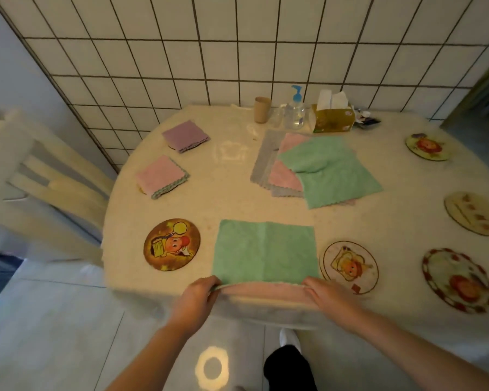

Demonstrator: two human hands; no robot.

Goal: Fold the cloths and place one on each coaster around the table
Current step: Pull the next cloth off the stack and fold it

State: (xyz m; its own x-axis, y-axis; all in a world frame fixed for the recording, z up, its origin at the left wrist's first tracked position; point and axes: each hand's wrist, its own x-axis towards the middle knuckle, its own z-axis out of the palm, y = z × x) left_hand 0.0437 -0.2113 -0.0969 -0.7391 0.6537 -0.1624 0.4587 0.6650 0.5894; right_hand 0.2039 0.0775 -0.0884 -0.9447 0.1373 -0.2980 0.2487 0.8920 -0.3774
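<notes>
White tiled walls back a round surface (209, 204). At lower centre, left hand (196, 299) and right hand (329, 297) each pinch the green cloth's (266, 251) near corners. Beyond, an unfolded pile (322, 167); upper left, two folded cloths (161, 176) cover coasters.

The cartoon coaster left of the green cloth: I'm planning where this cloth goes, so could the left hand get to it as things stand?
Probably yes. The cartoon coaster lies bare, beside the green cloth, with nothing between it and the left hand, though that hand now grips the cloth's near edge.
</notes>
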